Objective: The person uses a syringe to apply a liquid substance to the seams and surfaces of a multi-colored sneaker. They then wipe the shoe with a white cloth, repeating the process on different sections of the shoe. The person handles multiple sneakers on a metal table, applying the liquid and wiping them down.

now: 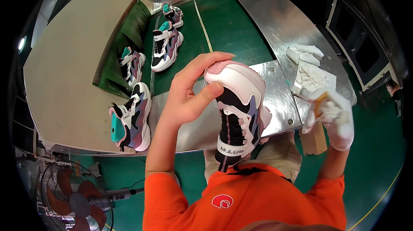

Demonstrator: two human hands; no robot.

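My bare left hand [189, 91] grips a sneaker [241, 115] by its toe, thumb on the upper and fingers over the pink and white sole. The sneaker is white, black, pink and blue-grey, toe up, its strap and heel end toward my chest. My right hand [337, 121], in a white glove, is off to the right above the metal table's edge. Its fingers are closed around a crumpled white cloth [331, 111] with a yellow-brown piece [320, 103] beside it; its exact kind is blurred. The right hand is apart from the sneaker.
Matching sneakers stand left: one on the near table edge [133, 117], others by a green conveyor belt [223, 20]. White cloths [314, 76] lie on the metal table [279, 106]. A cardboard box [314, 138] is below, a fan [77, 201] lower left. Other people stand across.
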